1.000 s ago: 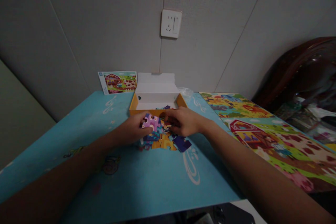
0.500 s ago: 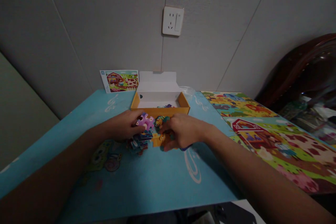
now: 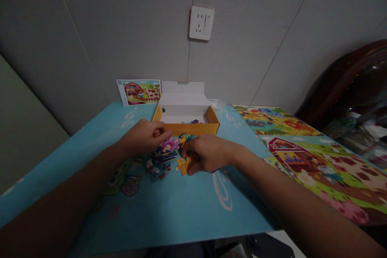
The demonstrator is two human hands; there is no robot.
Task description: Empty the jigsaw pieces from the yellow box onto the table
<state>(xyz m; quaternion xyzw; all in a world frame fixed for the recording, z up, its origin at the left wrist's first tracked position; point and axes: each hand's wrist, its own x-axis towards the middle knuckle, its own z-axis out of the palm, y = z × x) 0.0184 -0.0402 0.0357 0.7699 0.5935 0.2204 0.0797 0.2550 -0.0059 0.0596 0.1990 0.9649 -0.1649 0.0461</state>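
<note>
My left hand [image 3: 146,136] hovers over a heap of jigsaw puzzle pieces [image 3: 159,165], its fingers curled together with nothing visible in them. Just below its fingertips a purple puzzle piece [image 3: 170,144] rests on the heap. My right hand [image 3: 207,153] is bent down at the heap's right side, thumb and forefinger closed around a yellow-orange puzzle piece [image 3: 193,159]; its other fingers are partly hidden. Another yellow piece [image 3: 182,166] lies beside the thumb. Green and yellow pieces [image 3: 185,138] sit behind, in front of the box.
An open yellow box [image 3: 187,129] with several pieces inside stands behind my hands. A farm picture card [image 3: 141,92] leans on the wall at left. Farm [image 3: 329,173] and animal picture sheets [image 3: 275,120] lie at right. Clear plastic [image 3: 217,105] sits beside the box.
My left hand has lifted off the purple piece, which now lies lower on the heap. The right hand stays nearly in place, its fingers shifting slightly. The view has moved a little.
</note>
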